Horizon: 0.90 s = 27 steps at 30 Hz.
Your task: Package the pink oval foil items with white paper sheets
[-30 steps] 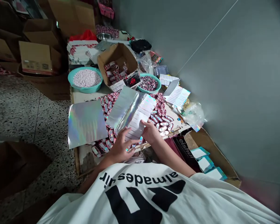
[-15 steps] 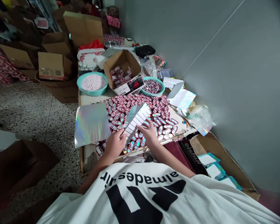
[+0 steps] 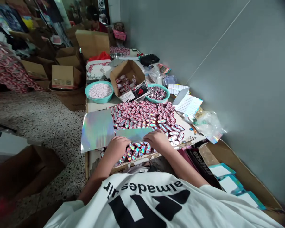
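Observation:
Between my two hands is a narrow folded holographic sheet [image 3: 135, 134], its shiny greenish side facing up. My left hand [image 3: 119, 146] is closed on its left end. My right hand [image 3: 158, 141] grips the right end, the fingers curled over the edge. Below and around the sheet stand many small oval red-and-white pieces [image 3: 142, 109], packed close together; those nearer me have shiny tops. A larger holographic sheet [image 3: 98, 129] lies flat to the left of my left hand, overhanging the table's left edge.
Behind the pieces stand a turquoise basin of white beads [image 3: 99, 91], an open carton [image 3: 128, 76] and a second turquoise basin [image 3: 158, 93]. Lined sheets [image 3: 188, 103] and a plastic bag [image 3: 210, 123] lie right, near the grey wall. An open box [image 3: 228, 152] sits below right.
The folded sheet was tilted with its white lined side showing; now it lies level across both hands, shiny side up. My right hand has moved to its right end. The view has shifted slightly.

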{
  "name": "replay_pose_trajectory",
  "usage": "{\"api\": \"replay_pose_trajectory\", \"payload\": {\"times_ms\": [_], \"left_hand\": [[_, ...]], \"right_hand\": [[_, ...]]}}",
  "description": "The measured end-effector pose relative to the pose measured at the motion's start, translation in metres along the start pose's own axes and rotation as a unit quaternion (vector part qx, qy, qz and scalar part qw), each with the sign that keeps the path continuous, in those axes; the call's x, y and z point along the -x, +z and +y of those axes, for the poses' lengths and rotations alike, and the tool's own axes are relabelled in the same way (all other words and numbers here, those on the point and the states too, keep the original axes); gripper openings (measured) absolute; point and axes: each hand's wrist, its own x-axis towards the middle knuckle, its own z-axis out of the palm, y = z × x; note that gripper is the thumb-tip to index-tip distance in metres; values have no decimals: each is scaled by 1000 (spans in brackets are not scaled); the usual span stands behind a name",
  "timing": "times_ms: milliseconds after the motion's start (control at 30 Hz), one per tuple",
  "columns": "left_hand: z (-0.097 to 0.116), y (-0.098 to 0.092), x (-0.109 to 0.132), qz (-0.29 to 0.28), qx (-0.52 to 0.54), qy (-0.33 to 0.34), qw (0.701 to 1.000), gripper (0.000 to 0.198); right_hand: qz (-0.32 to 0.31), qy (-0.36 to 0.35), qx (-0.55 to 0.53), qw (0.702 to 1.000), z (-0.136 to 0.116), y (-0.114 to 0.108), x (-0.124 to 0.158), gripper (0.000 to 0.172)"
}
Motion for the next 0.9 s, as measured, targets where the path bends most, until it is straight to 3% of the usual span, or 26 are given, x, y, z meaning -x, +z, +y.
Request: {"api": "replay_pose_trajectory", "payload": {"times_ms": [133, 233, 300, 367, 467, 567, 633, 767, 833, 900], "left_hand": [[15, -5, 3, 30, -16, -35, 999, 49], [19, -8, 5, 32, -34, -33, 998, 35], [18, -13, 8, 97, -59, -61, 992, 31], [20, -19, 12, 211, -78, -113, 968, 29], [38, -19, 14, 333, -53, -154, 929, 28], [73, 1, 10, 300, 27, -122, 946, 55], [95, 17, 6, 256, 47, -116, 959, 71], [121, 35, 7, 245, -1, -122, 962, 55], [129, 35, 11, 260, -2, -108, 960, 51], [139, 34, 15, 293, 29, -129, 947, 43]], "right_hand": [[-55, 56, -5, 997, -22, 9, -7, 23], [-66, 15, -43, 997, -34, 11, -11, 18], [-72, -10, -92, 993, -36, 10, -13, 14], [-84, -15, -165, 983, -32, 12, -15, 12], [-63, 33, -336, 939, -22, 19, -19, 16], [-5, 86, -520, 850, -13, 28, -19, 15], [-7, 83, -606, 791, -10, 29, -15, 17], [-108, 43, -710, 695, -1, 12, 4, 25], [-153, 33, -704, 693, 8, 0, 14, 28], [-182, 15, -659, 730, 21, -10, 22, 31]]}}
